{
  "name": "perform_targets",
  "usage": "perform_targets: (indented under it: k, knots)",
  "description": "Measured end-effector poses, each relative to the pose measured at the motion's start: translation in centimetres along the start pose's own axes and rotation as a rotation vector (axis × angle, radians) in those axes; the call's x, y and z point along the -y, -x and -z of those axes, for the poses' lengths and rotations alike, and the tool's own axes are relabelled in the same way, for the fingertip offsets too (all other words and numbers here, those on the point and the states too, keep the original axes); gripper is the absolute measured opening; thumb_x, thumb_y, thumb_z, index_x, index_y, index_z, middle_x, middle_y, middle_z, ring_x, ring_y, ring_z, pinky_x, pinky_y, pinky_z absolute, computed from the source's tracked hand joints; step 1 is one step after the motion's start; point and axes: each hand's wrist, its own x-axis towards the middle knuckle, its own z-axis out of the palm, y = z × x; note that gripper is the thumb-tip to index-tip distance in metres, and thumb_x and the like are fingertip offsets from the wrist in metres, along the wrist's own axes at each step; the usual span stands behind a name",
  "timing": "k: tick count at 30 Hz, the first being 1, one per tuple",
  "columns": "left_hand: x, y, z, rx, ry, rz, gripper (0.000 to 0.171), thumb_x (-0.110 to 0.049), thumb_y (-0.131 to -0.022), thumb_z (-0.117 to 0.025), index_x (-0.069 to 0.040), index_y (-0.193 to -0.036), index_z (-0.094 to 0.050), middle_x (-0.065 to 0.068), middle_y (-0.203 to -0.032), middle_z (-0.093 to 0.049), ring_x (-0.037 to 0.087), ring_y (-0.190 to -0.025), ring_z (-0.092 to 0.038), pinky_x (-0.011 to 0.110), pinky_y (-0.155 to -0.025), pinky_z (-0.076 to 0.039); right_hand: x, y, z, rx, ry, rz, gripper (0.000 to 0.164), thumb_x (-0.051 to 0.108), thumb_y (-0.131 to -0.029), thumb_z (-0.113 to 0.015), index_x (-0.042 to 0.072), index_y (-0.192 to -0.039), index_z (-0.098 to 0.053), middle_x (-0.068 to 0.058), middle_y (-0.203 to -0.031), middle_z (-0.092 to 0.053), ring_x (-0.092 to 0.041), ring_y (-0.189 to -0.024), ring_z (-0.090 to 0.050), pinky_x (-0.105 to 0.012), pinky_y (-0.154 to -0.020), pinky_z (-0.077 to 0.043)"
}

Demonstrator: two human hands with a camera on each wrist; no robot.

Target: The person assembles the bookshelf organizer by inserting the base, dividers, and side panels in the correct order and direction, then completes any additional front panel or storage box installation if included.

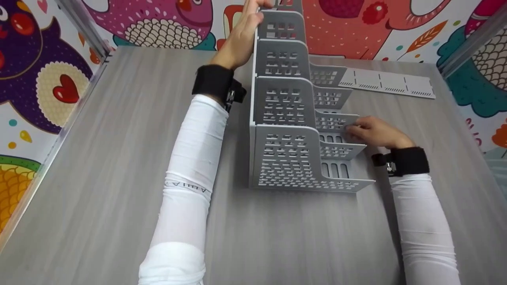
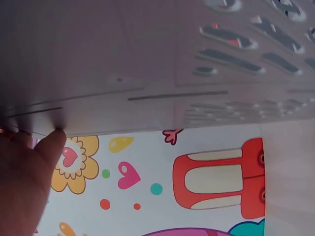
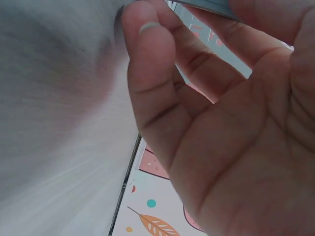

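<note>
A grey plastic file organizer (image 1: 287,158) with perforated, stepped dividers stands in the middle of the table. My left hand (image 1: 239,39) holds the upper edge at its far left, fingertips over the rim. In the left wrist view, that hand (image 2: 24,177) touches the broad panel (image 2: 123,59) with its thumb tip. At the organizer's low right side my right hand (image 1: 374,130) pinches the front of one divider, fingers curled. From the right wrist, the curled fingers (image 3: 152,73) show close to the tabletop, a grey panel edge (image 3: 211,6) running behind them; the exact contact is partly hidden.
A flat, light grey slotted panel (image 1: 390,84) lies on the table (image 1: 119,158) behind my right hand. Walls with cartoon prints (image 1: 166,23) enclose the back and sides, with metal posts (image 1: 85,27) at the corners.
</note>
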Motion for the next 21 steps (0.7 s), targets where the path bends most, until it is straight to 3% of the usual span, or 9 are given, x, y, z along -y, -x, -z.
perform_targets:
  k: [4,7,10,11,13,17,19,21]
  knots:
    - [0.1,0.3,0.0,0.010,0.006,-0.045,0.050,-0.016,-0.099,-0.022,0.002,-0.144,-0.035,0.014,-0.150,-0.031,0.013,-0.134,-0.033,0.016,-0.112,-0.026,0.1,0.1,0.1,0.001,0.035,0.014,0.023,0.015,-0.102,-0.057,-0.003,-0.104,-0.071,-0.008,-0.086,-0.066,-0.002,-0.067,-0.053,-0.019,-0.060,-0.044]
    - [0.0,0.6,0.4,0.004,-0.061,-0.067,0.054,-0.015,-0.102,-0.021,0.002,-0.152,-0.031,0.015,-0.158,-0.028,0.014,-0.144,-0.027,0.015,-0.118,-0.018,0.4,0.1,0.3,-0.006,0.069,0.041,0.022,0.013,-0.100,-0.057,-0.003,-0.107,-0.071,-0.015,-0.095,-0.068,-0.006,-0.072,-0.054,-0.021,-0.063,-0.045]
    - [-0.6,1.7,0.7,-0.035,-0.126,-0.101,0.053,-0.016,-0.104,-0.024,-0.001,-0.153,-0.036,0.014,-0.164,-0.029,0.016,-0.153,-0.022,0.017,-0.123,-0.011,0.8,0.2,0.3,-0.014,0.094,0.042,0.021,0.011,-0.098,-0.058,-0.003,-0.105,-0.071,-0.017,-0.099,-0.070,-0.012,-0.076,-0.056,-0.025,-0.066,-0.046]
    - [-0.9,2.3,0.7,-0.046,-0.137,-0.126,0.052,-0.020,-0.104,-0.024,-0.001,-0.150,-0.041,0.015,-0.163,-0.030,0.019,-0.155,-0.019,0.019,-0.124,-0.010,0.9,0.3,0.4,-0.012,0.098,0.036,0.021,0.010,-0.097,-0.058,-0.003,-0.106,-0.071,-0.017,-0.100,-0.071,-0.015,-0.078,-0.057,-0.026,-0.068,-0.047]
    - [-1.9,3.8,0.5,-0.073,-0.115,-0.191,0.059,-0.042,-0.107,-0.025,-0.002,-0.139,-0.055,0.017,-0.159,-0.039,0.027,-0.157,-0.018,0.026,-0.126,-0.010,1.2,0.5,0.5,-0.004,0.113,0.025,0.023,0.006,-0.095,-0.057,-0.004,-0.109,-0.071,-0.018,-0.104,-0.072,-0.019,-0.084,-0.060,-0.028,-0.072,-0.048]
    - [-4.2,7.7,-0.2,-0.059,-0.005,-0.425,0.088,-0.078,-0.095,-0.026,-0.003,-0.113,-0.069,0.025,-0.143,-0.055,0.044,-0.150,-0.028,0.045,-0.127,-0.016,2.0,1.2,1.0,0.034,0.113,0.000,0.031,0.004,-0.095,-0.055,-0.005,-0.121,-0.067,-0.020,-0.111,-0.072,-0.025,-0.089,-0.062,-0.030,-0.073,-0.049]
    - [-5.3,9.8,-0.6,-0.027,0.019,-0.514,0.090,-0.083,-0.089,-0.032,-0.005,-0.112,-0.069,0.024,-0.138,-0.059,0.047,-0.147,-0.032,0.053,-0.125,-0.019,2.4,1.4,1.2,0.048,0.108,-0.017,0.032,0.009,-0.097,-0.054,-0.005,-0.124,-0.065,-0.020,-0.110,-0.072,-0.026,-0.088,-0.063,-0.031,-0.073,-0.050]
    - [-6.1,11.5,-0.7,0.003,-0.008,-0.553,0.085,-0.083,-0.086,-0.043,-0.007,-0.117,-0.068,0.022,-0.139,-0.058,0.047,-0.147,-0.032,0.055,-0.123,-0.023,2.7,1.6,1.3,0.058,0.089,-0.039,0.032,0.013,-0.099,-0.053,-0.005,-0.121,-0.066,-0.020,-0.108,-0.072,-0.026,-0.087,-0.066,-0.034,-0.075,-0.052]
